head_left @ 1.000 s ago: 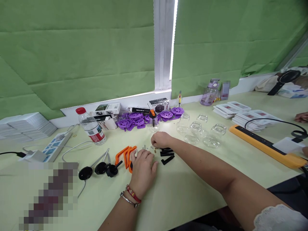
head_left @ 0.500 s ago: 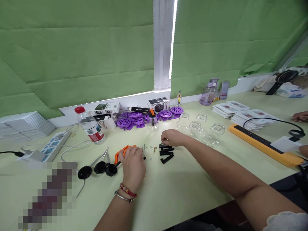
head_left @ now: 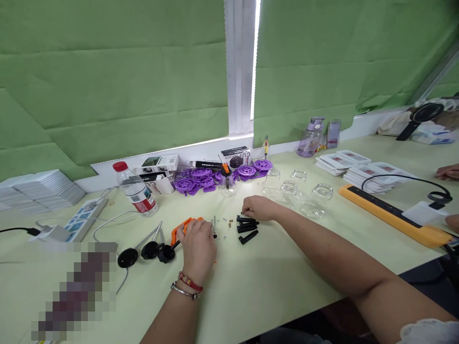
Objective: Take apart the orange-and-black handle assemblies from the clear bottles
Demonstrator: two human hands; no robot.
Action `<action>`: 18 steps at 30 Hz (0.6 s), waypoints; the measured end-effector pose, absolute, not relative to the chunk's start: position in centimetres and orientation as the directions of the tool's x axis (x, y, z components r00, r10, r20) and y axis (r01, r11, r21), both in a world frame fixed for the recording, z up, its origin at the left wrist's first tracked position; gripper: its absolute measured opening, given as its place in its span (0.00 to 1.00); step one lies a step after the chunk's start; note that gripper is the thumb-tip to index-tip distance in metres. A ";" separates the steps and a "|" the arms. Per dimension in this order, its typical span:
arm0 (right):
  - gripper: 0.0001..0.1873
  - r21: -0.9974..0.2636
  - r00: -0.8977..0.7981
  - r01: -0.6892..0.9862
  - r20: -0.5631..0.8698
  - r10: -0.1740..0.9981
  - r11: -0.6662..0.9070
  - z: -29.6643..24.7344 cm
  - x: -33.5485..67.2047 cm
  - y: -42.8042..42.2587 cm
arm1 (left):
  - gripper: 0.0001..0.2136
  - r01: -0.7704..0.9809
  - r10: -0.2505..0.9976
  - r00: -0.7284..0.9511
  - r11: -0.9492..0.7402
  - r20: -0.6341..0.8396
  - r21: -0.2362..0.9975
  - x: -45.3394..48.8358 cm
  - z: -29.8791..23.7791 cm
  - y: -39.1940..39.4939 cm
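Note:
My left hand (head_left: 198,242), its fingers curled downward, grips an orange plastic part (head_left: 179,229) that it mostly covers. A black piece with a cup-shaped end (head_left: 166,253) runs in under these fingers. To its left lie two similar black round-ended pieces (head_left: 128,257) with metal rods. My right hand (head_left: 261,209) is closed in a pinch at the back of several black L-shaped handles (head_left: 247,228); what its fingertips hold is hidden. Between the hands are a metal bolt (head_left: 214,225) and several tiny brass and clear pieces (head_left: 230,223).
Purple wheel-like plastic parts (head_left: 202,176) and small boxes lie along the wall. An orange-handled screwdriver (head_left: 225,171) stands in a clear jar. More glass jars (head_left: 311,203), a water bottle (head_left: 139,191), power strips (head_left: 390,214) and stacked white cards (head_left: 376,174) surround. Another person's hand (head_left: 447,172) rests far right.
The camera view has shifted slightly. My right hand has moved a little at the black handles, still pinched. My left hand stays on the orange part.

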State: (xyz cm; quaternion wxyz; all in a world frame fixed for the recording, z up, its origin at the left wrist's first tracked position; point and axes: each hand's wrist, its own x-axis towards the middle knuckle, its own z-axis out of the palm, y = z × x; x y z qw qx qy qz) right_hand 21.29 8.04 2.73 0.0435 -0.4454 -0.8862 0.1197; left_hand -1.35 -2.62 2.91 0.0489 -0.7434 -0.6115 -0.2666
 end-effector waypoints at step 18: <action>0.15 -0.462 -0.356 0.816 0.068 0.932 0.346 0.7 23.2 6.2 | 0.14 0.954 0.949 0.033 -0.124 0.314 0.274 -4.2 4.2 -1.7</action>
